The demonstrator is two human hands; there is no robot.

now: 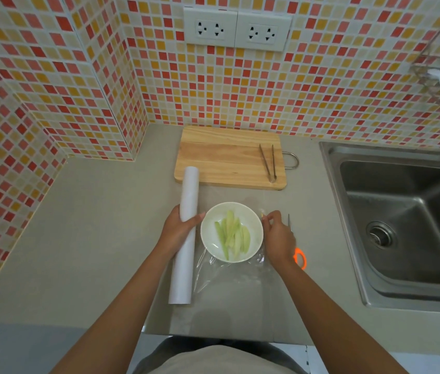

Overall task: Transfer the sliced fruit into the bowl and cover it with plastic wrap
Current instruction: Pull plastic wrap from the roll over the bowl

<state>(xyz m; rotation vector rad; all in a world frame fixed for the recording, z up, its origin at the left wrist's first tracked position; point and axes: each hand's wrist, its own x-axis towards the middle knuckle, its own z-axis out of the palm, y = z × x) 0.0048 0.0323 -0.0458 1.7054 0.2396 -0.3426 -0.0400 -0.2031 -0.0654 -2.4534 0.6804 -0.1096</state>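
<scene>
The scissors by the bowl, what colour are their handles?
Bright orange, seen in the head view: scissors.

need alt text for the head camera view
A person's left hand holds a roll of plastic wrap beside a white bowl of green fruit slices, while the right hand pinches the clear sheet across it. Tongs lie on a cutting board.

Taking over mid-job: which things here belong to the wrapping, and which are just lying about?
In use: bowl, sliced fruit, plastic wrap roll, pulled-out film, scissors, left hand, right hand.
Lying about: cutting board, tongs, sink, wall sockets.
</scene>
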